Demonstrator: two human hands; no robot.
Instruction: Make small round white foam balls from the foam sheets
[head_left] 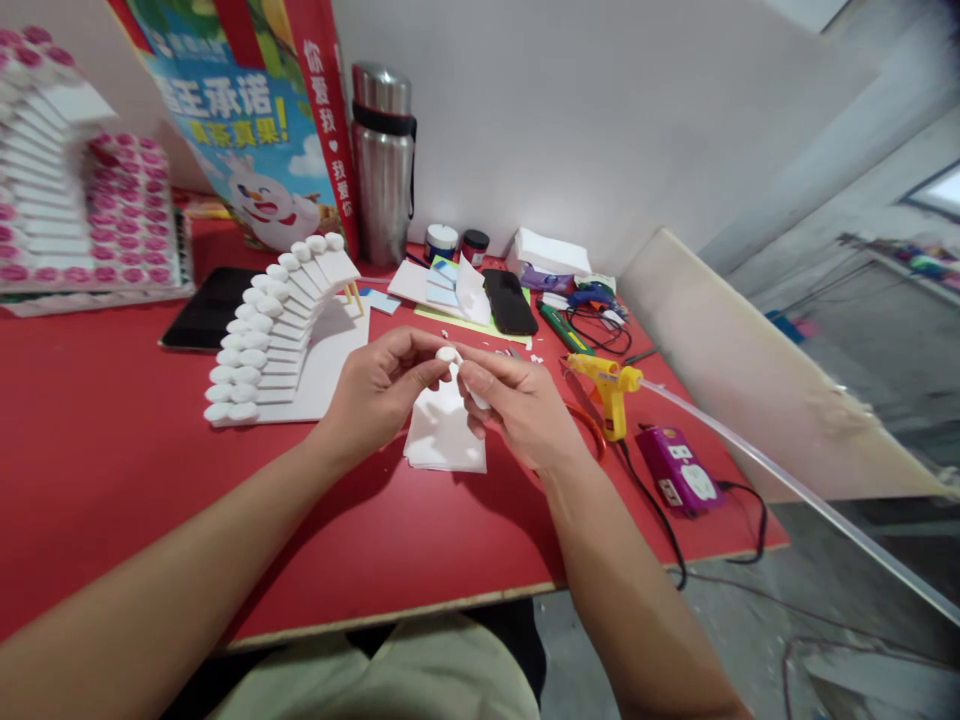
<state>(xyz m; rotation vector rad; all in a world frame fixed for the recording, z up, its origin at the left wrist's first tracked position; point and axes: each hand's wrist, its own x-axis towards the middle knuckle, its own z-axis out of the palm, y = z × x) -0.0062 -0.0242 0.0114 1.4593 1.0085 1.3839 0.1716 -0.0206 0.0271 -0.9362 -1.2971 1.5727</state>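
My left hand (388, 385) is closed, pinching a small white roll (448, 354) between thumb and index finger. My right hand (517, 400) meets it and grips a white strip (478, 400) that seems to run from the roll; the fingers hide part of it. Under the hands lies a stack of white paper (446, 440). To the left stands a white model staircase (281, 375), curved, with white oval pieces in rows along its outer side.
A yellow glue gun (611, 385) with a long clear stick rests at right, beside a purple power strip (681, 470). Behind are a phone (510, 302), a steel flask (382, 165) and jars (441, 242). A second staircase with pink rosettes (131, 200) stands far left near a tablet (199, 315).
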